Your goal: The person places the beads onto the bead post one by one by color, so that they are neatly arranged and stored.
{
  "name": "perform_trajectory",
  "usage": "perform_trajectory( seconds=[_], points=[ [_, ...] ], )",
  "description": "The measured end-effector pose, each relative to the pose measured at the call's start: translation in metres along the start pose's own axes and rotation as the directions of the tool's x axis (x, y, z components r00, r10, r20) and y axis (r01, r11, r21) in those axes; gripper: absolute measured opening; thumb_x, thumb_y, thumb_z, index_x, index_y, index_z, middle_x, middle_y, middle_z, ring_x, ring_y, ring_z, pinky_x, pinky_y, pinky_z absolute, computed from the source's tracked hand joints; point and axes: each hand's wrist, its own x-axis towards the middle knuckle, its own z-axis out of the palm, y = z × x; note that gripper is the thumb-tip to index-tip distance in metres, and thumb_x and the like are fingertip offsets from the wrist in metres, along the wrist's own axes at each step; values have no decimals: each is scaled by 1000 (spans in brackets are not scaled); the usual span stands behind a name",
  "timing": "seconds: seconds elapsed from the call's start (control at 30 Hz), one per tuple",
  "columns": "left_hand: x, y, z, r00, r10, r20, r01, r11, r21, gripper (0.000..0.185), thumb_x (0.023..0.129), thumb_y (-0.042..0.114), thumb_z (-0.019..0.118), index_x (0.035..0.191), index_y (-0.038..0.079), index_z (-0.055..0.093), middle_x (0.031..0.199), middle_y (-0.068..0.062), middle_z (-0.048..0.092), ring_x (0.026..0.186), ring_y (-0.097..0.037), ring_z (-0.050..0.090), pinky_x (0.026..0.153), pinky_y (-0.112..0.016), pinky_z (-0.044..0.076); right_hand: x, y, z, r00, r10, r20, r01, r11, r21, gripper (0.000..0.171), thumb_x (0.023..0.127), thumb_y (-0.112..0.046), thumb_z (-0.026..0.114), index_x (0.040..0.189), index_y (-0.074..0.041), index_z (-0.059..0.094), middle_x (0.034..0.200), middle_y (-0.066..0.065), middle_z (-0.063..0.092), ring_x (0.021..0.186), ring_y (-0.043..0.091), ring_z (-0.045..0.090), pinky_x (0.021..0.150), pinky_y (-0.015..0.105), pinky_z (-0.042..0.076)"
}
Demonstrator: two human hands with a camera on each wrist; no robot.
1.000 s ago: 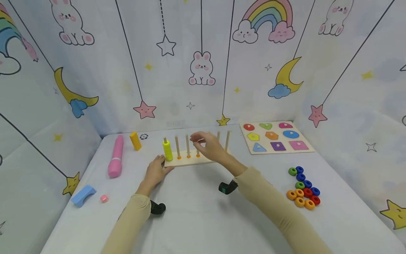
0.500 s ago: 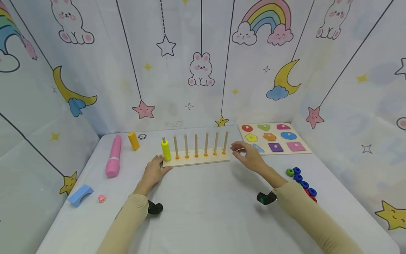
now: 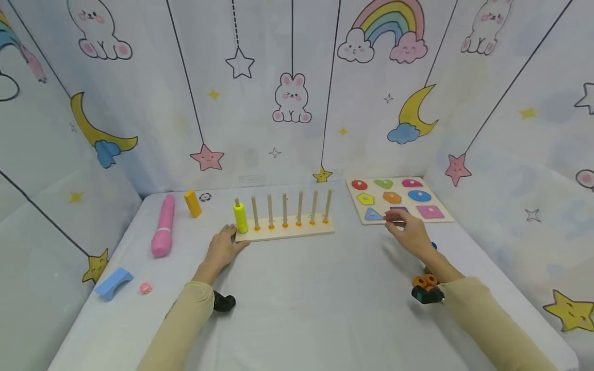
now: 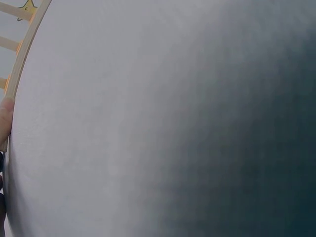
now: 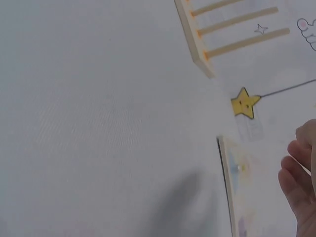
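In the head view a wooden peg board with a row of upright pegs stands at the back of the table. Bright yellow-green rings are stacked on its leftmost peg; the other pegs carry no tall stack. My left hand grips the board's left end, its thumb along the front edge in the left wrist view. Over the table to the right, my right hand hangs in the air with loosely bent fingers and nothing in them. It overlaps the front of the shape puzzle in the head view.
Orange rings lie at the right, with the right forearm hiding others. On the left are a pink bottle-shaped object, a yellow block, a blue arch block and a small pink piece. Patterned cloth walls enclose the table.
My right hand has moved from over the pegs to the right, near the shape puzzle, and its arm now covers most of the loose rings. My left hand has stayed at the board's left end.
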Motion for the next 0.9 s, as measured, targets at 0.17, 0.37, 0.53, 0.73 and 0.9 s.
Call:
perform_trajectory(
  seconds=[0.17, 0.37, 0.53, 0.73, 0.9],
  points=[
    [0, -4, 1, 1000, -3, -16, 3, 1000, 7, 72, 87, 36, 68, 136, -9, 41, 142, -28, 36, 135, -43, 27, 109, -58, 23, -13, 22, -19, 996, 84, -15, -85, 993, -77, 25, 88, -3, 64, 111, 3, 59, 99, 15, 67, 92, 29, 63, 82, 25, 53],
    [2, -4, 3, 1000, 23, -10, -23, 1000, 2, 72, 87, 36, 69, 136, -10, 41, 141, -29, 37, 133, -44, 28, 109, -58, 24, -35, 41, -43, 968, 249, -24, -250, 954, -166, 25, 91, -7, 61, 113, 4, 56, 104, 22, 65, 99, 36, 59, 88, 51, 49],
    [4, -2, 5, 1000, 31, -1, -31, 999, 18, 72, 87, 35, 68, 136, -11, 41, 141, -29, 37, 133, -45, 28, 108, -58, 24, -53, 43, -51, 929, 365, 54, -349, 916, -198, 31, 93, -15, 58, 117, 6, 55, 111, 28, 60, 103, 43, 55, 86, 58, 47],
    [6, -1, 4, 999, 32, 5, -32, 999, 17, 71, 88, 34, 67, 136, -10, 40, 141, -29, 36, 134, -44, 27, 109, -59, 24, -58, 43, -51, 903, 416, 105, -384, 893, -233, 35, 93, -16, 58, 119, 6, 53, 113, 29, 58, 102, 44, 54, 86, 58, 48],
    [5, 0, 5, 1000, 25, 8, -25, 1000, 15, 71, 88, 33, 67, 137, -10, 39, 142, -29, 35, 134, -44, 26, 109, -59, 23, -58, 39, -51, 885, 452, 111, -410, 871, -270, 34, 90, -13, 59, 117, 8, 54, 108, 28, 60, 96, 41, 56, 84, 55, 50]
  ],
)
